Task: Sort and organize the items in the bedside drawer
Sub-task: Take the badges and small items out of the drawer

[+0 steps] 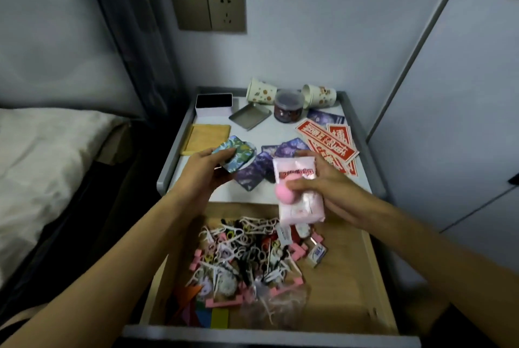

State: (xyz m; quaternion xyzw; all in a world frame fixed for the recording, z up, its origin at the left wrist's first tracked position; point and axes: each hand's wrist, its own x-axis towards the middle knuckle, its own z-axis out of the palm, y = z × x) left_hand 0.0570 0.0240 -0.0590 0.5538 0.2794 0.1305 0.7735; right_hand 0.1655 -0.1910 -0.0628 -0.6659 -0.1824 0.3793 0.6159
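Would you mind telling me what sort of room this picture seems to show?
Most likely a bedroom: a bed with white bedding lies left of a bedside cabinet whose drawer is pulled open, and a wall socket sits above it.

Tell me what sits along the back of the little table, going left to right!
Open box with a dark inside → spotted paper cup → round jar with a clear lid → paper cup lying on its side.

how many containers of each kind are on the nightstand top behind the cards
white patterned paper cups: 2
round clear plastic jar: 1
shallow grey metal tin: 1
open white box, black inside: 1
total: 5
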